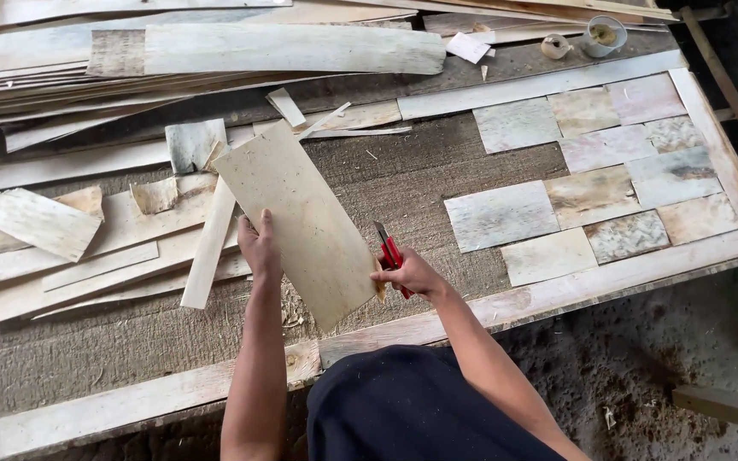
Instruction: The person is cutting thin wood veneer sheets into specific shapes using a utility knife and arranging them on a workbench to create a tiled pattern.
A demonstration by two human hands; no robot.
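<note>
A thin pale rectangular veneer sheet (301, 218) is held tilted above the rough brown board (403, 171). My left hand (260, 248) grips the sheet's left edge near its lower half. My right hand (407, 273) pinches the sheet's lower right edge and also holds a red utility knife (389, 252), its blade pointing up and away. To the right, several pale rectangular veneer pieces (591, 183) lie fitted together like tiles on the board.
Loose veneer strips and scraps (104, 248) lie piled at the left, long sheets (215, 51) stacked at the back. A small round cup (604, 36) and a tape roll (555, 45) stand at the far edge. Pale wooden border strips (642, 269) frame the board; dirt floor (685, 341) lies at the right.
</note>
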